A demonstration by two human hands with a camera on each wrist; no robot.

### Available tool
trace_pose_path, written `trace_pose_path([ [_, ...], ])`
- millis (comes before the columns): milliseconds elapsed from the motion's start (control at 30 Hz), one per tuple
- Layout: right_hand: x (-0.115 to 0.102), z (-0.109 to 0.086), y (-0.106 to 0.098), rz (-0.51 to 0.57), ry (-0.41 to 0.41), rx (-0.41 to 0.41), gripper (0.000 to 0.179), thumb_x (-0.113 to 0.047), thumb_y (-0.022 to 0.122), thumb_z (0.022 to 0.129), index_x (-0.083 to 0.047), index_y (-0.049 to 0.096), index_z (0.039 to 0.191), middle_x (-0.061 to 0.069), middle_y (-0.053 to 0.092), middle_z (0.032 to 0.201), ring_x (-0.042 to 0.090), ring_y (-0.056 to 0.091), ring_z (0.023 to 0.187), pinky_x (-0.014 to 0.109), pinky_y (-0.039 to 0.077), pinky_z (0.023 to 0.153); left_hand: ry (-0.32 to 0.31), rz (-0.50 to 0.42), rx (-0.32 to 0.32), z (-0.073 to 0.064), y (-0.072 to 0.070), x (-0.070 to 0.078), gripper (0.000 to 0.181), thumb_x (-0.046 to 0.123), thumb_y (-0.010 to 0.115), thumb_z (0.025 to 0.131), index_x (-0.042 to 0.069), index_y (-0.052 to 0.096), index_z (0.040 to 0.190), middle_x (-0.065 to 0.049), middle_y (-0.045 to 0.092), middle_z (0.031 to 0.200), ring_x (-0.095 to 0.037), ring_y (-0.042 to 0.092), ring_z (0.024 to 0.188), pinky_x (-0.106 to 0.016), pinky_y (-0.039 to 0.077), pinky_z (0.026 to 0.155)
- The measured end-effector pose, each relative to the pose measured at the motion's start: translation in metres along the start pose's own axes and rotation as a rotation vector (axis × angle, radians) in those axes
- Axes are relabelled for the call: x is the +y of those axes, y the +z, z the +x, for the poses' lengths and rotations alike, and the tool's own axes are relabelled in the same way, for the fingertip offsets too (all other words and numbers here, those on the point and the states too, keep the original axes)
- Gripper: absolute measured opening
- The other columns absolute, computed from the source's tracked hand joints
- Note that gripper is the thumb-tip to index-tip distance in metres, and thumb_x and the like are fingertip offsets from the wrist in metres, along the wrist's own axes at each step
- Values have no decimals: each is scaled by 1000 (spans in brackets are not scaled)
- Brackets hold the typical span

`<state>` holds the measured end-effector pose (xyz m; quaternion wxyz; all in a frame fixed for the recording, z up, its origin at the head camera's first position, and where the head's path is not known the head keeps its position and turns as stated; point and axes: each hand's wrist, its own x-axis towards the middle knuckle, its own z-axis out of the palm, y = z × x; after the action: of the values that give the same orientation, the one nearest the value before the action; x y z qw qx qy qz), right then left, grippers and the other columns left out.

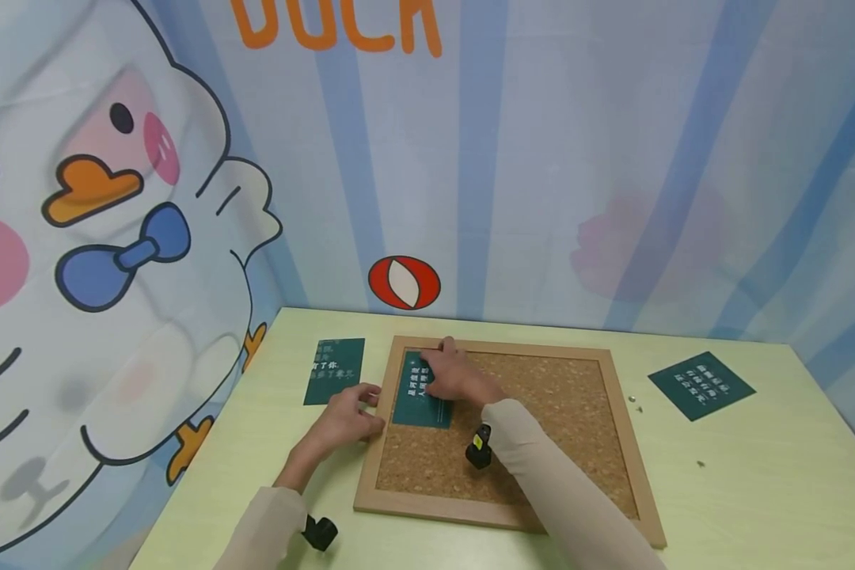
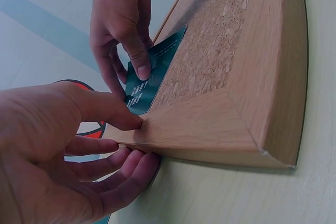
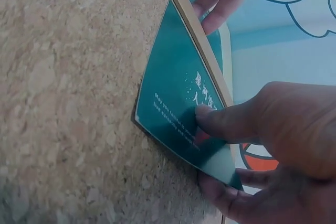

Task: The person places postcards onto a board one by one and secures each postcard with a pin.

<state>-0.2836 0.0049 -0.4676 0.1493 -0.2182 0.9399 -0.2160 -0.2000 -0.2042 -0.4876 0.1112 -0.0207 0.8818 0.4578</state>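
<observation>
A wood-framed cork board (image 1: 513, 467) lies flat on the table. At its upper left corner area is a dark green card (image 1: 406, 408) with white writing. My right hand (image 1: 459, 374) pinches this card, thumb on its printed face and fingers at its far edge, as the right wrist view shows; there the card's near corner (image 3: 152, 114) sits slightly off the cork. My left hand (image 1: 345, 416) holds the frame's left side. In the left wrist view its thumb rests on top of the wooden frame (image 2: 205, 124) and its fingers curl against the outer side.
A second green card (image 1: 328, 388) lies left of the board, partly behind my left hand. Another green card (image 1: 701, 385) is turned at an angle on the right. Small pins (image 1: 636, 404) lie beside the board's right edge. A printed cloth backdrop (image 1: 541, 158) rises behind the table.
</observation>
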Motion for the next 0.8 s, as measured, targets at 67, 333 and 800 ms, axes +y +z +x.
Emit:
trace_pose_path([
  [67, 1, 0, 0, -22, -1, 3, 59, -22, 72, 100, -12, 50, 153, 19, 35, 146, 35, 38, 121, 50, 49, 98, -1, -1, -1, 1, 0, 0, 58, 1, 74, 88, -3, 55, 142, -19, 62, 128, -24, 67, 93, -35, 60, 71],
  [333, 7, -4, -1, -104, -42, 24, 59, -29, 70, 102, -17, 50, 155, 18, 35, 153, 38, 34, 128, 53, 42, 104, 2, -2, 8, 2, 2, -1, 58, 1, 74, 87, -3, 56, 141, -18, 62, 127, -23, 67, 91, -35, 60, 70],
  [800, 11, -4, 0, -102, -50, 19, 60, -31, 70, 101, -18, 49, 156, 17, 37, 150, 37, 34, 123, 54, 37, 102, 53, 114, -12, -1, 1, 4, 59, 0, 73, 88, -4, 53, 144, -18, 62, 124, -20, 65, 87, -33, 58, 67],
])
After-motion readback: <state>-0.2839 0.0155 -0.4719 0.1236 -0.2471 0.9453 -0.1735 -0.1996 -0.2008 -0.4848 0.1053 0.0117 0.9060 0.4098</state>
